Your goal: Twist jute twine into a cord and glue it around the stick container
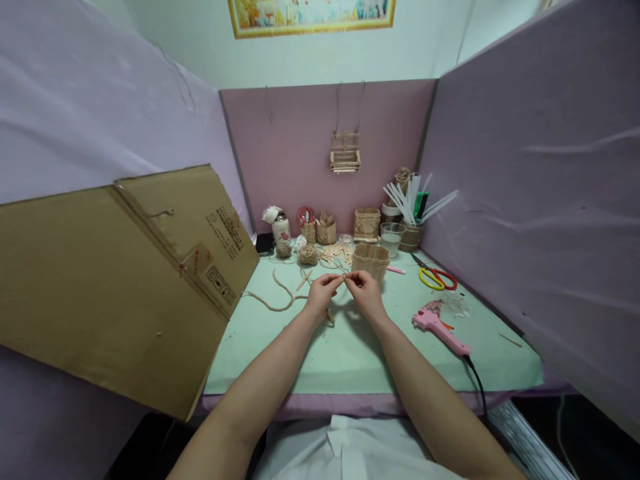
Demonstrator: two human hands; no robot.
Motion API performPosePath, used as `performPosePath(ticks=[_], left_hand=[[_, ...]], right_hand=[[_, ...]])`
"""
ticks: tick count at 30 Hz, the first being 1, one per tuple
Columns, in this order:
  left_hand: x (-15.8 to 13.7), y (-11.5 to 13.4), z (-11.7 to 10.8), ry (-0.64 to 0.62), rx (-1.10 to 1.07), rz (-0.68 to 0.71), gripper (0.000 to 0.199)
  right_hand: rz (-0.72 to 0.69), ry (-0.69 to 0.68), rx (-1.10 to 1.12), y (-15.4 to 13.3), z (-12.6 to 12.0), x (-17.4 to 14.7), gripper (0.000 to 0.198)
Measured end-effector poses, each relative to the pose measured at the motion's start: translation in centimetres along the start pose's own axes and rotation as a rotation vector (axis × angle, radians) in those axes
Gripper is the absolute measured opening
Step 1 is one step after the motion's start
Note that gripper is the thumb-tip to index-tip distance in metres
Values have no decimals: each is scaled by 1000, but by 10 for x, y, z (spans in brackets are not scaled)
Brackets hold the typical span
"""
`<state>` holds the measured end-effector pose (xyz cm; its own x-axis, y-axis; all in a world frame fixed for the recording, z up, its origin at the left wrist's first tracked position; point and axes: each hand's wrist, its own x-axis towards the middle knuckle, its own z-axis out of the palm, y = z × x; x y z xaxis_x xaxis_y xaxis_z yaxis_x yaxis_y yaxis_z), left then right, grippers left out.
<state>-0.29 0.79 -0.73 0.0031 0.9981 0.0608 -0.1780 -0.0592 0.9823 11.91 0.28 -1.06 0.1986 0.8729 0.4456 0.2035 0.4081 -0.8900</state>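
**Fingertips Meet Before a Small Wooden Container**

The left hand (324,293) and right hand (365,293) come together over the green counter (340,367), thumbs and index fingers pinched, tips almost touching. Whether a thin strand sits between them I cannot tell (it is too small to make out). The wooden container (371,261) stands upright just behind the right hand, which partly covers its lower front. A brown cord (270,307) curves across the counter to the left of the left hand, near two crossed sticks (304,281). Farther back, a larger twine ball (307,255) rests beside a smaller twine ball (283,250). To the right lie scissors (438,279) with one yellow and one red handle, and, nearer the person, a pink glue gun (443,331). A cardboard sheet (125,287) leans at the left.
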Motion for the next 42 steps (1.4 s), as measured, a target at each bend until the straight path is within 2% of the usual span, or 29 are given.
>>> performPosePath(ticks=[5, 7, 10, 13, 15, 17, 19, 21, 24, 29, 33, 37, 42], left_hand=[[1, -3, 1, 28, 28, 111, 23], [1, -4, 0, 34, 1, 86, 20], [4, -4, -2, 16, -145, -110, 16], [6, -1, -5, -102, -284, -336, 18], [4, 1, -5, -167, -321, -364, 19], [1, 2, -3, -154, -302, -273, 21], [-2, 2, 0, -106, -211, -129, 25], [-4, 0, 3, -64, -101, -13, 28], [-2, -2, 4, -42, 0, 68, 27], [2, -5, 1, -131, 269, 130, 20], [-6, -5, 6, -148, 449, 215, 19], [-16, -3, 13, -227, 489, 274, 17], [-15, -6, 12, -196, 416, 237, 18]], right_hand=[[-85, -29, -81, -4, 0, -2, 18], [-109, -25, -86, -7, 0, -4, 18], [-153, -15, -79, -10, 1, -6, 16], [-179, -32, -52, -11, 2, -7, 15], [-132, -40, -5, -9, 3, -6, 17], [-7, -55, 73, -7, 2, -4, 23], [133, -82, 148, -4, 2, -2, 31], [214, -109, 181, -2, 1, -1, 36], [231, -117, 167, -1, 0, 0, 39], [239, -74, 165, 4, 2, 1, 29], [330, 59, 297, 10, 1, 5, 25], [350, 112, 366, 13, -2, 9, 26], [339, 101, 473, 9, -6, 10, 27]])
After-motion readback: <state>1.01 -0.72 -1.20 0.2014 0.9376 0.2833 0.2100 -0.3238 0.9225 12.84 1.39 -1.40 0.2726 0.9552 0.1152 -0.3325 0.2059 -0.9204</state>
